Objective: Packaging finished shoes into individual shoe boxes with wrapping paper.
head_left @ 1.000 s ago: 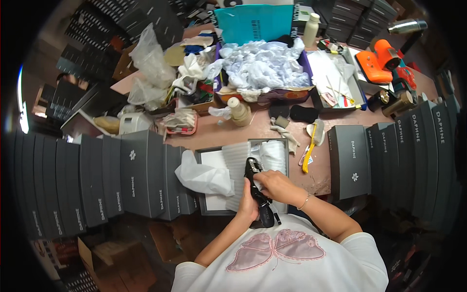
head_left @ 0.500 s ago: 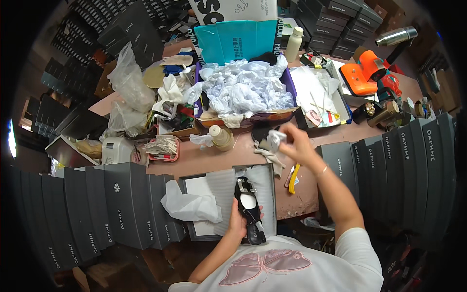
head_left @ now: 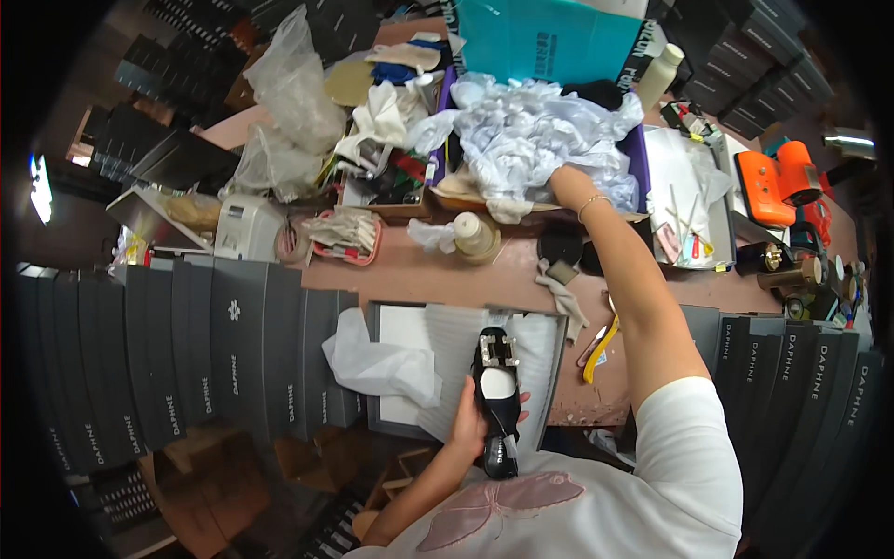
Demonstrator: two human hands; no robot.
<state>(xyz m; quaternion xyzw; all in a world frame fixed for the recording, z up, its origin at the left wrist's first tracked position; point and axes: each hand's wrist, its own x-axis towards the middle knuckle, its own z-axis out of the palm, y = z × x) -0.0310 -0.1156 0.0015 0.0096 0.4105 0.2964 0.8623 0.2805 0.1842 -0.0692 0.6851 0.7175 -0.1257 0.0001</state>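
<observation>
In my left hand point(head_left: 468, 426) is a black shoe point(head_left: 504, 416) with a shiny buckle across its front, toe pointing away from me. My fingers wrap its middle, above an open grey shoebox point(head_left: 400, 430). White foam sheet point(head_left: 450, 340) lines that box, and crumpled white tissue point(head_left: 382, 363) hangs over its left side. My right hand point(head_left: 575, 189) reaches into a purple-edged box point(head_left: 640, 166) heaped with crumpled thin paper point(head_left: 521, 140). Its fingers are sunk in the paper, so their grip is hidden.
Rows of grey shoeboxes point(head_left: 251, 345) stand at left, with more shoeboxes point(head_left: 792, 373) at right. On the table are a squat bottle point(head_left: 476, 239), a pink basket point(head_left: 374, 244), a cloth point(head_left: 562, 293) and a yellow-handled tool point(head_left: 601, 354). An orange device point(head_left: 765, 191) sits far right.
My right hand has moved away from me, from over the table into the paper heap; the white wad it held no longer shows. My left hand still holds the shoe. The view has shifted.
</observation>
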